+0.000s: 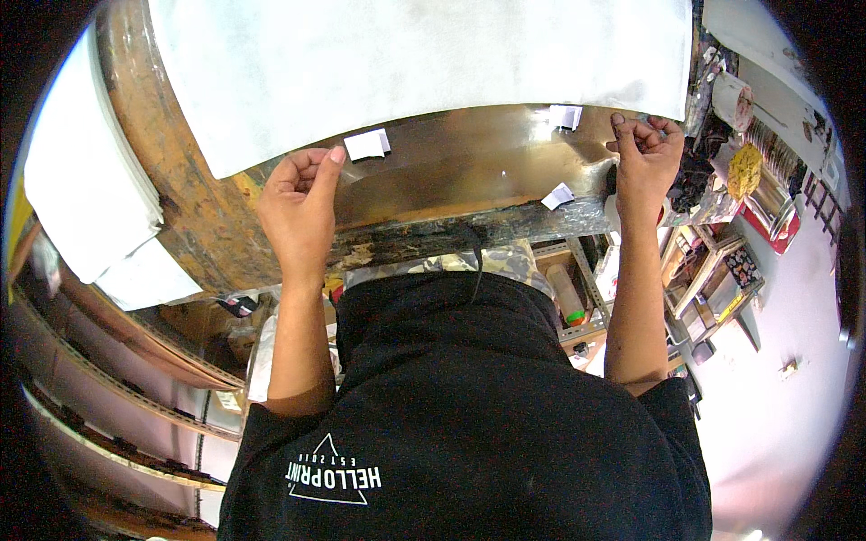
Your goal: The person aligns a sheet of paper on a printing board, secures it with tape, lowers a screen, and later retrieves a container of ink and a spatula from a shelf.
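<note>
A large white sheet (415, 63) spreads over the far part of the table, its near edge facing me. At that edge, toward the left, my left hand (299, 194) is closed with its fingers curled and its thumb pressed in at the sheet's border. My right hand (646, 162) is by the sheet's near right corner, fingers bent in a pinch at the edge. The exact contact is partly hidden by the fingers. A small folded white paper tab (366, 144) sits just right of my left thumb. Another paper tab (565, 117) lies left of my right hand.
A third paper tab (558, 196) lies nearer the front edge of the worn brown table (433, 171). Stacked white sheets (86, 171) are at the left. On the right stand a crumpled yellow object (744, 171), a white container (732, 99) and a wooden rack (713, 270).
</note>
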Available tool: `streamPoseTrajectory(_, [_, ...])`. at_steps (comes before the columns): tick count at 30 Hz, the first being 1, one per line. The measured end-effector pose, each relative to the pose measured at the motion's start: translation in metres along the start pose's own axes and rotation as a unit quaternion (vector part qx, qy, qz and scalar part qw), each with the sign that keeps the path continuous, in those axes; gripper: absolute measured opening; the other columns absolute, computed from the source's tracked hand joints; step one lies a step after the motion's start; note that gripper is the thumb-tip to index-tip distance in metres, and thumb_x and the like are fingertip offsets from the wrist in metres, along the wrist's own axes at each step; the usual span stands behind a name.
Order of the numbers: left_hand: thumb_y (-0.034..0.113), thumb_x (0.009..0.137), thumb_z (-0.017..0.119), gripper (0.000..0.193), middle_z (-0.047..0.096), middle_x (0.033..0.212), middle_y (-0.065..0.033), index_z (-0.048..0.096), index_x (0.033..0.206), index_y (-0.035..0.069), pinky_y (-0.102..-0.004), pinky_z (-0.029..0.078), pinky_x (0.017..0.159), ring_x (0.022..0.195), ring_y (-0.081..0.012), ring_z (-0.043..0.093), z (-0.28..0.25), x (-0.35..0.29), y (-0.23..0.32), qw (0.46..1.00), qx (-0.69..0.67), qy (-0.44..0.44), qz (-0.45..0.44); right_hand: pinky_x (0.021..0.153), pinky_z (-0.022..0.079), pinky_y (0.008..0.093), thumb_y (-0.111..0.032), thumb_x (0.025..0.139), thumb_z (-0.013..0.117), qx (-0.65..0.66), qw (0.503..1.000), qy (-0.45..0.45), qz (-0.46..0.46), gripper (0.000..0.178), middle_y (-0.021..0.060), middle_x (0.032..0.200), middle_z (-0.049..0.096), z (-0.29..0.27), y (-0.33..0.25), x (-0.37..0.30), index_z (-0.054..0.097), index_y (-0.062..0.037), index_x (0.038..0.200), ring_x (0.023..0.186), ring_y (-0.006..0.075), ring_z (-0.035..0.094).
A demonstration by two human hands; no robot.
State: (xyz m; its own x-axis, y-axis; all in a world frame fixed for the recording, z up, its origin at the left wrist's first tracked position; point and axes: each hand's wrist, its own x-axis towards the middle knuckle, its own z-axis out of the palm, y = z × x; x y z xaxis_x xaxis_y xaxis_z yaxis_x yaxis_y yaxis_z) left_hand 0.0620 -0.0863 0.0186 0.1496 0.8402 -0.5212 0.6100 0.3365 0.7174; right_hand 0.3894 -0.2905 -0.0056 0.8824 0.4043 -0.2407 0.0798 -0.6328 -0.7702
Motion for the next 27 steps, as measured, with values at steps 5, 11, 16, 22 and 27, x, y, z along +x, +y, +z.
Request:
streamPoseTrajectory(5, [0.023, 0.091, 0.081, 0.027, 0.071, 0.081, -0.0028, 0.075, 0.096, -0.003, -0.0223, 0.046, 0.067, 0.073, -0.0065, 0.059, 0.001, 0.002, 0.003, 1.0, 0.023, 0.008, -0.012, 0.066, 0.054, 0.0242, -0.006, 0.088, 0.081, 0.029, 1.0, -0.006, 0.002, 0.05, 0.0119, 0.088, 0.07, 0.002, -0.002, 0.0, 0.043, 0.0017, 0.119, 0.076, 0.013, 0.066])
streamPoseTrajectory(11, [0.021, 0.091, 0.081, 0.027, 0.068, 0.075, -0.001, 0.074, 0.095, -0.005, -0.0199, 0.044, 0.062, 0.068, -0.004, 0.056, 0.002, 0.002, 0.007, 0.999, 0.021, 0.012, -0.022, 0.062, 0.054, 0.0229, -0.005, 0.09, 0.079, 0.006, 1.0, -0.011, -0.021, 0.048, 0.01, 0.088, 0.069, 0.0, 0.004, 0.001, 0.042, 0.0017, 0.119, 0.072, 0.0108, 0.063])
streamPoseTrajectory(16, [0.02, 0.09, 0.081, 0.026, 0.07, 0.077, -0.0025, 0.074, 0.095, -0.004, -0.0204, 0.045, 0.063, 0.069, -0.0048, 0.059, 0.003, 0.006, 0.001, 0.999, 0.036, 0.007, -0.009, 0.077, 0.053, 0.0279, -0.011, 0.085, 0.083, -0.058, 0.998, 0.001, -0.02, 0.053, 0.0131, 0.092, 0.071, -0.006, 0.018, 0.006, 0.047, 0.0031, 0.121, 0.084, 0.0166, 0.068])
streamPoseTrajectory(22, [0.021, 0.091, 0.081, 0.027, 0.07, 0.077, -0.003, 0.074, 0.094, -0.005, -0.0212, 0.046, 0.064, 0.07, -0.0051, 0.059, 0.005, 0.005, 0.002, 1.0, 0.013, 0.013, -0.006, 0.066, 0.053, 0.0244, -0.01, 0.088, 0.083, -0.063, 0.997, 0.003, -0.036, 0.052, 0.0108, 0.088, 0.069, -0.001, 0.012, 0.004, 0.043, 0.0025, 0.119, 0.074, 0.0127, 0.064])
streamPoseTrajectory(27, [0.021, 0.091, 0.081, 0.027, 0.069, 0.077, -0.0024, 0.073, 0.094, -0.004, -0.0207, 0.046, 0.064, 0.069, -0.0049, 0.058, 0.004, 0.004, 0.008, 0.999, 0.049, 0.009, -0.014, 0.06, 0.053, 0.0223, -0.01, 0.089, 0.082, -0.082, 0.995, 0.008, -0.053, 0.05, 0.0095, 0.086, 0.068, 0.0, 0.009, 0.004, 0.042, 0.0023, 0.117, 0.069, 0.01, 0.062])
